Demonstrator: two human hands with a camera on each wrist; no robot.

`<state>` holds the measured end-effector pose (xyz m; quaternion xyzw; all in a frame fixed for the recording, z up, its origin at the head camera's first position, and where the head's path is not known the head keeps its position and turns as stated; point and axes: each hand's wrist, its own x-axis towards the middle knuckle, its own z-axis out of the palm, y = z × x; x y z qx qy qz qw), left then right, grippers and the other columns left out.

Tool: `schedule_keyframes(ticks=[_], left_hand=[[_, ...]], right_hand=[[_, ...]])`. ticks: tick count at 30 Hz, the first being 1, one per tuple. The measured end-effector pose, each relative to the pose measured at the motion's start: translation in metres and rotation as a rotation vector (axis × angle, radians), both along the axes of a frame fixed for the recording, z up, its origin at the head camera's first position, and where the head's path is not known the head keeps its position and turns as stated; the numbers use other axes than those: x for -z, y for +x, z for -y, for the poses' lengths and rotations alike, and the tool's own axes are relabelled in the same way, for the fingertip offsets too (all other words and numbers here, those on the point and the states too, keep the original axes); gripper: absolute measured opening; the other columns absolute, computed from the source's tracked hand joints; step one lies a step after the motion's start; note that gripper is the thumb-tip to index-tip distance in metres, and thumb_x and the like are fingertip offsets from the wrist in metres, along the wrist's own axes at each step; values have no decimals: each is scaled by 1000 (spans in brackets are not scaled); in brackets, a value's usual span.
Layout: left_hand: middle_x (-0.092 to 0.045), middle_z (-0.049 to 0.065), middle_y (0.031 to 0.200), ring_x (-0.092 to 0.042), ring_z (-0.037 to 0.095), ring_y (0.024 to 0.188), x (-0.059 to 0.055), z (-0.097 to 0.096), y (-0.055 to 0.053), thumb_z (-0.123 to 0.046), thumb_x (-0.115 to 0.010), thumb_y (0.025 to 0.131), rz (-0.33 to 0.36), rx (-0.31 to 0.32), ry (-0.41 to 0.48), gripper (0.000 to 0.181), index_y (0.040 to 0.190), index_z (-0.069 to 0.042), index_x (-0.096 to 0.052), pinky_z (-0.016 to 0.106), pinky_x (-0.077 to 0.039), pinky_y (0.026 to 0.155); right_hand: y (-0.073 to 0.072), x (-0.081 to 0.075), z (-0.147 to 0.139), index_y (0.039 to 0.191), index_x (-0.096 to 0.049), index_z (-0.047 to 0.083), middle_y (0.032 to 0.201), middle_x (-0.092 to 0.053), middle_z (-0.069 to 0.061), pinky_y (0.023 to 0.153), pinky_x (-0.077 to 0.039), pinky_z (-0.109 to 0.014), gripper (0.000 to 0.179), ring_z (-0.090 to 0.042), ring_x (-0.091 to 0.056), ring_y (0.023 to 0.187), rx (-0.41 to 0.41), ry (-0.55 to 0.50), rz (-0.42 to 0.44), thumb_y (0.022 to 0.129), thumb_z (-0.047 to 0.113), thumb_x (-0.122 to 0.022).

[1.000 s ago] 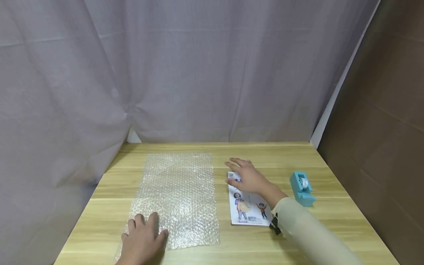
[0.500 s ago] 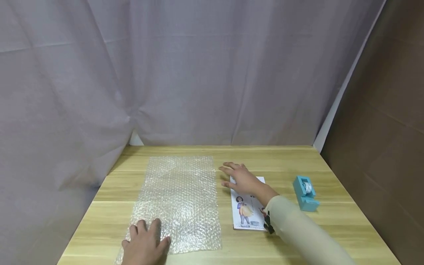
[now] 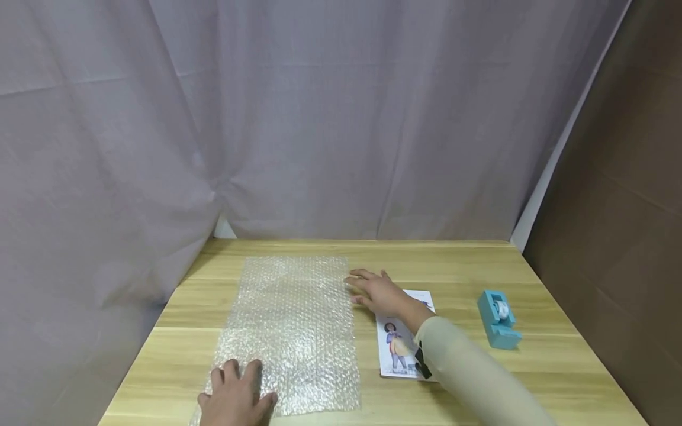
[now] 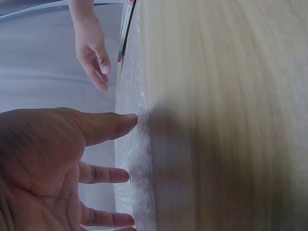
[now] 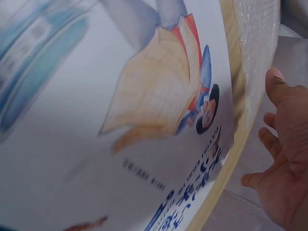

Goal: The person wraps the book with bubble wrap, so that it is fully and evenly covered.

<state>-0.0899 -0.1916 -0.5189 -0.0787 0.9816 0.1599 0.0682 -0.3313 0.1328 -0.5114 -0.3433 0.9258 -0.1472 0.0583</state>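
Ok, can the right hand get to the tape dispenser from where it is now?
Likely yes: the right hand holds nothing, and only the flat book and table seem to lie between it and the tape dispenser.

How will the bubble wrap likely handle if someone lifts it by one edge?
The bubble wrap would probably flop and sag, since it is a thin sheet lying flat on the table. It is likely light for its area, being see-through film dotted with small bubbles. Its glossy surface suggests it might slide if pushed.
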Motion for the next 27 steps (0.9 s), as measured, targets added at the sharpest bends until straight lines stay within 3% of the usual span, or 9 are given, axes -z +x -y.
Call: schedule_keyframes(ticks=[11, 20, 27], left_hand=[[-55, 31, 145, -49, 56, 131, 6, 2, -2, -62, -88, 85, 26, -10, -6, 79, 146, -18, -65, 90, -51, 89], [-56, 30, 146, -51, 56, 131, 10, 3, -1, -64, -87, 85, -16, -9, -14, 74, 142, -22, -66, 88, -51, 87], [-54, 31, 149, -49, 58, 133, 8, 5, 0, -64, -86, 86, -7, -12, -1, 75, 144, -21, -65, 87, -51, 90]], right_hand=[[-4, 7, 20, 163, -56, 17, 176, -44, -12, 124, -21, -90, 51, -37, -47, 161, -49, 19, 4, 115, 35, -59], [-2, 7, 29, 166, -52, 19, 178, -41, -7, 123, -25, -89, 54, -36, -43, 164, -26, 95, 12, 115, 37, -58], [-3, 8, 28, 167, -50, 20, 180, -38, -8, 122, -25, -90, 57, -38, -41, 164, -9, 112, 10, 114, 38, -60]])
